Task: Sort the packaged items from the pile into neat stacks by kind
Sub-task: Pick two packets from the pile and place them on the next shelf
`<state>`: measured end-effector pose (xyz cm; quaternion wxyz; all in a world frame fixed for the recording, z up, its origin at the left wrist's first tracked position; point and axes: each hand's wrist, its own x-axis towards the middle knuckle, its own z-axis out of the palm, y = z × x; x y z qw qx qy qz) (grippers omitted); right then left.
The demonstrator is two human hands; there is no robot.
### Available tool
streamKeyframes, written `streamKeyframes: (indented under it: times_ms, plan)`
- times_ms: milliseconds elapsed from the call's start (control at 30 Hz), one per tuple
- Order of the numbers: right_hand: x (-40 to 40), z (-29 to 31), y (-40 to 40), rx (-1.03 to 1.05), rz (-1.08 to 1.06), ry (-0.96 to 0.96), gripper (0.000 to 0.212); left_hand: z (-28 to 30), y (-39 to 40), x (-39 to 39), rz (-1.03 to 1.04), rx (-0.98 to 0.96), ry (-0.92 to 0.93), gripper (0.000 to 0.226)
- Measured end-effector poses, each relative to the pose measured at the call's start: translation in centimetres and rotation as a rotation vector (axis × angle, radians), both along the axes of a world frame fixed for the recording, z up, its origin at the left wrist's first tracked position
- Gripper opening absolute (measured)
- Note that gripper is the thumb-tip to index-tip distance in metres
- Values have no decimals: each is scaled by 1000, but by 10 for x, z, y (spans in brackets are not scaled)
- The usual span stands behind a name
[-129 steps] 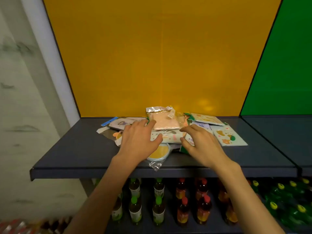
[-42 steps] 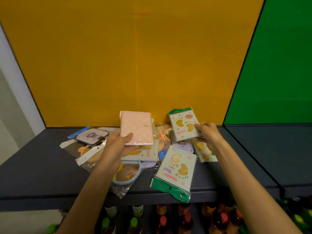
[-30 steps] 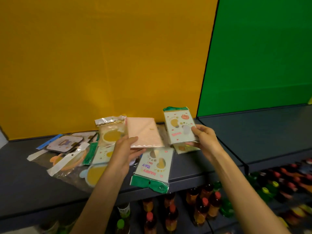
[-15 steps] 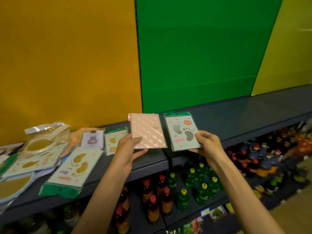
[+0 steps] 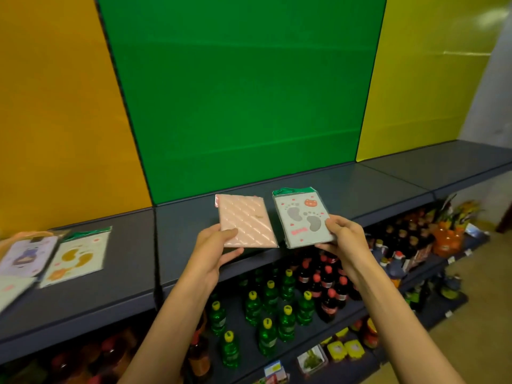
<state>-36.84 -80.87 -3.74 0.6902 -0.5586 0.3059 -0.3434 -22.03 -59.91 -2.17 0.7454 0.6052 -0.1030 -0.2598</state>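
Note:
My left hand grips a pink quilted packet by its lower left corner, thumb on top. My right hand pinches a pale footprint-pattern packet with a green header at its lower right edge. Both packets are held side by side above the dark grey shelf, in front of the green back panel. At the far left lie the remaining packets of the pile, among them another footprint packet and a lilac packet; most of the pile is out of frame.
Behind the shelf stand orange, green and yellow back panels. The shelf below holds green bottles and dark red-capped bottles. Further right are orange goods and the floor.
The view has swung further right, away from the pile. Both hands carried their packets rightward and now hold them over the shelf section in front of the green panel.

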Motion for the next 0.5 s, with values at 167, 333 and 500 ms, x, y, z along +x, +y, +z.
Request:
streamKeyframes:
  times_ms: [167, 333, 500]
  plan:
    - [9, -8, -74, -17, 5, 25, 16, -6, -72, 5, -16, 54, -14, 16]
    - [26, -4, -154, -31, 23, 95, 15, -4, -146, 18, -15, 91, 18, 10]
    - [46, 4, -238, -68, 32, 142, 14, 0, -210, 31, -18, 119, -6, 15]
